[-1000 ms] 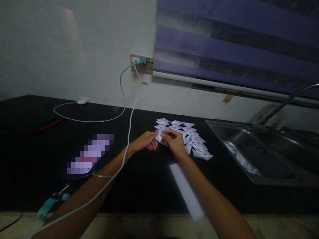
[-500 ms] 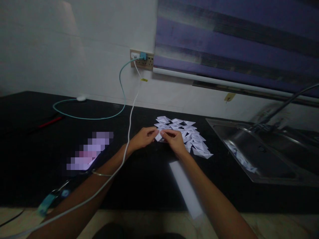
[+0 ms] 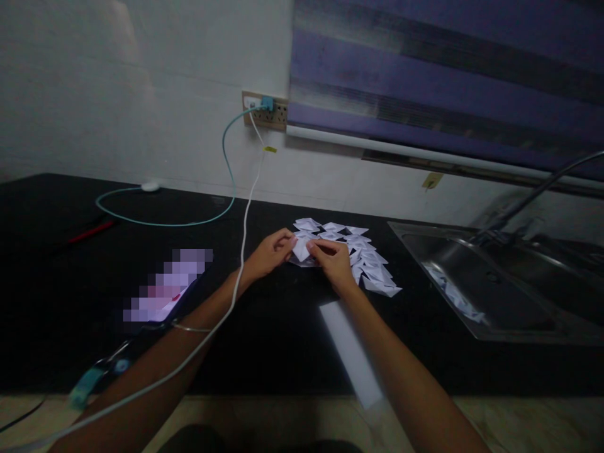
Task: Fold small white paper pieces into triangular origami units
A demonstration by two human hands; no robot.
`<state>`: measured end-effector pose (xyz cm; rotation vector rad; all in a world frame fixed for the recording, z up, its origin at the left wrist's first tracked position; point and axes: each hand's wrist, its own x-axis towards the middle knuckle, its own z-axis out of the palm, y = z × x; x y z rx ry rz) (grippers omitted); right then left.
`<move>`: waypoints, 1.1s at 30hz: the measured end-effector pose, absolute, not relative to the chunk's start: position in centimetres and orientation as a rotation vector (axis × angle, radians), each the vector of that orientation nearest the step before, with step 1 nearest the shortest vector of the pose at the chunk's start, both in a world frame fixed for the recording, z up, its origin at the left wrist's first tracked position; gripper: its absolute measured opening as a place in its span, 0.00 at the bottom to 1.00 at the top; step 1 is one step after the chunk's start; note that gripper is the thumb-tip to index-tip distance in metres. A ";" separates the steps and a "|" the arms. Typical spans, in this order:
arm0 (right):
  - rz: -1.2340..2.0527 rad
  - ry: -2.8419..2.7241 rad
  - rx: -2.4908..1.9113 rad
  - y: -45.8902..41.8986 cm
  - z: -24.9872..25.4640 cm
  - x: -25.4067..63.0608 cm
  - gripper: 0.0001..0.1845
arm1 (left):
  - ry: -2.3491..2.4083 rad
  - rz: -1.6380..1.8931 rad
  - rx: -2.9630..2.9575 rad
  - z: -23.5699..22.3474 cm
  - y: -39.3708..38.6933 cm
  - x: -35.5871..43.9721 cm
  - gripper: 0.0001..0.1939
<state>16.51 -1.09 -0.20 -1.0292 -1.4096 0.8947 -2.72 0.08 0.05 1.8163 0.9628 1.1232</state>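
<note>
Between my two hands is a small piece of folded white paper (image 3: 302, 248), diamond-shaped from this angle. My left hand (image 3: 274, 251) pinches its left edge with thumb and fingers. On its right side, my right hand (image 3: 333, 257) closes thumb and forefinger on the same piece. Just behind and to the right lie several folded white paper boats (image 3: 370, 257), grouped in rough rows on the black countertop (image 3: 250, 358). A strip of white paper (image 3: 352, 352) lies beside my right forearm, partly covered by it.
A steel sink (image 3: 491, 336) with a faucet (image 3: 533, 195) is at right. At left lies a phone (image 3: 165, 289) with a lit, blurred screen and a teal strap (image 3: 87, 387). A white cable (image 3: 244, 239) crosses my left forearm; a teal cable (image 3: 160, 224) loops behind.
The folded paper between my hands now shows a wider, diamond-like face. My left fingers have shifted slightly up and left. The whole view has moved a little.
</note>
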 end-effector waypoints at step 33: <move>1.235 -1.150 -0.906 -1.6 0.0 15.3 0.21 | 1.024 1.558 1.791 -0.1 -0.5 -1.6 0.14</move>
